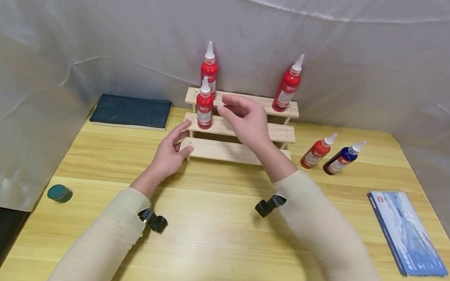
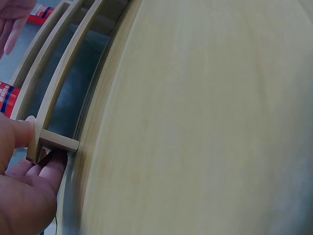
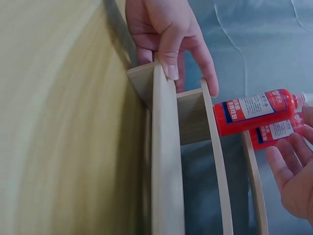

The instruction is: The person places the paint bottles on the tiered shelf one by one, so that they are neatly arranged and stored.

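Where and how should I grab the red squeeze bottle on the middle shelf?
Probably best to grip the red squeeze bottle around its upright, round body, below the tapered white nozzle, coming from the right: the right hand is on that side, while another red bottle stands behind.

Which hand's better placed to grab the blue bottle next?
Probably the right hand: it looks empty and is nearer the blue bottle, which stands right of the wooden rack. The left hand grips the rack's left end.

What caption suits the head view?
Left hand grips pale wooden tiered rack; right hand hovers beside a red, white-nozzled bottle.
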Available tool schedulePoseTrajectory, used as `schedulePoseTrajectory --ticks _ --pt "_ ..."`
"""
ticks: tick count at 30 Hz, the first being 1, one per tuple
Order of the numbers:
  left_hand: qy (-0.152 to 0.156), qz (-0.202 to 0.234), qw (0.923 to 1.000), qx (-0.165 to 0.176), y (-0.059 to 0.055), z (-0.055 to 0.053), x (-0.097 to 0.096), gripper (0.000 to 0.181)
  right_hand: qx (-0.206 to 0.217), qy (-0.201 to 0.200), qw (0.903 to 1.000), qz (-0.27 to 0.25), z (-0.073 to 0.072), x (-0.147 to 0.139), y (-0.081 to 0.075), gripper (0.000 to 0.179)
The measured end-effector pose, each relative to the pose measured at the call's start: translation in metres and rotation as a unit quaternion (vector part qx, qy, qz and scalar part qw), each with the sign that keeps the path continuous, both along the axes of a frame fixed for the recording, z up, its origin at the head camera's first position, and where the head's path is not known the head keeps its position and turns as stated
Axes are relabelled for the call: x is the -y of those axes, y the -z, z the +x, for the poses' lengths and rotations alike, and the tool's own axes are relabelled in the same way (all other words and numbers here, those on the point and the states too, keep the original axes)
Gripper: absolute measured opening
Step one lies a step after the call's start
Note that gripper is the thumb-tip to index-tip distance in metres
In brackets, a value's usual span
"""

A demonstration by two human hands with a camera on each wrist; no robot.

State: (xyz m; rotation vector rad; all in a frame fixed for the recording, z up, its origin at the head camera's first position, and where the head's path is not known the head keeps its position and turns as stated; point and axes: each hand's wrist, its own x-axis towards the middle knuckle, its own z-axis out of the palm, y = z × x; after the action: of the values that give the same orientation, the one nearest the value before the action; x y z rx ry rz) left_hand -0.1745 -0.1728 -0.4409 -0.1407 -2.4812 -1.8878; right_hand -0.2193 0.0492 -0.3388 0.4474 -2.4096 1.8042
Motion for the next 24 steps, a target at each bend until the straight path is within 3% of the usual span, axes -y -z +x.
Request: schedulePoseTrajectory --ticks 7,15,24 --pt "-0.005 -0.001 1.0000 0.002 0.001 0.001 0.001 0.070 0.020 0.006 0.9997 -0.013 0.025 -0.025 0.009 0.034" --pt "-0.002 0.000 1.0000 0.000 0.001 0.002 0.001 0.070 0.000 -0.008 0.9985 -0.054 0.054 -0.056 0.018 0.030" --pt "0.003 0.004 1.0000 -0.001 0.000 0.001 -0.001 0.070 -0.011 0.045 0.9972 -0.059 0.079 -0.105 0.026 0.030"
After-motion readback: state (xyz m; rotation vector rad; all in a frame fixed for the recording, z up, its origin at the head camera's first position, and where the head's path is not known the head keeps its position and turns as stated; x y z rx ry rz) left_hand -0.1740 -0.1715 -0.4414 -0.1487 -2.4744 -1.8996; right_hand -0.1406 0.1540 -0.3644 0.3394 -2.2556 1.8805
